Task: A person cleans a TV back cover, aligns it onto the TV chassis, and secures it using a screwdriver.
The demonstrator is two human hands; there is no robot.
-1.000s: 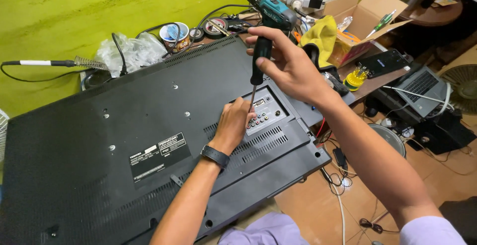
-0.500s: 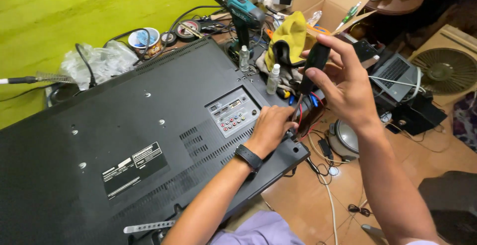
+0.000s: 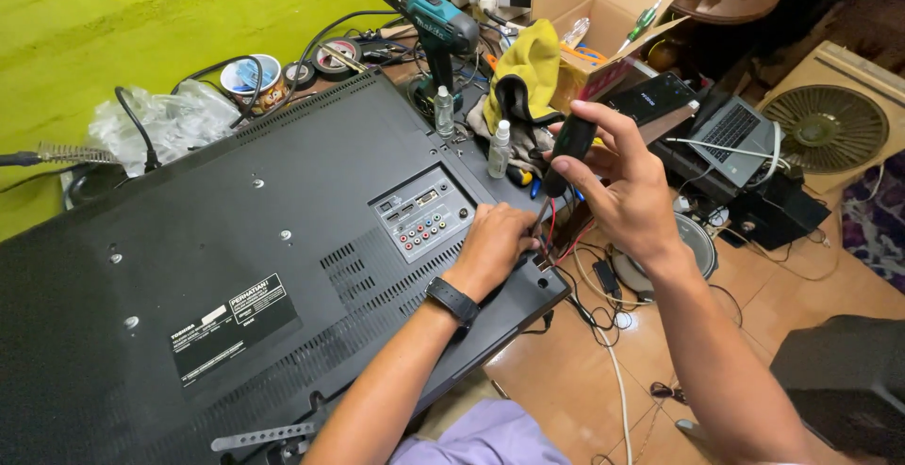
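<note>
A large black television [image 3: 236,267] lies face down on the bench, its back panel up. My left hand [image 3: 495,248], with a black watch on the wrist, rests on the panel near its right corner, fingers curled around the shaft tip of a screwdriver. My right hand [image 3: 617,178] grips the black handle of that screwdriver [image 3: 568,149], which stands nearly upright over the corner. A grey port panel [image 3: 424,215] with coloured sockets lies just left of my left hand.
A teal cordless drill [image 3: 436,22] stands behind the television, beside two small clear bottles [image 3: 498,149] and a yellow cloth [image 3: 523,74]. An open cardboard box [image 3: 603,13], a laptop [image 3: 731,130], a fan [image 3: 830,126] and floor cables [image 3: 613,333] crowd the right.
Both hands and the screwdriver moved from beside the port panel to the television's right corner. The view also shifted, so the television now sits further left.
</note>
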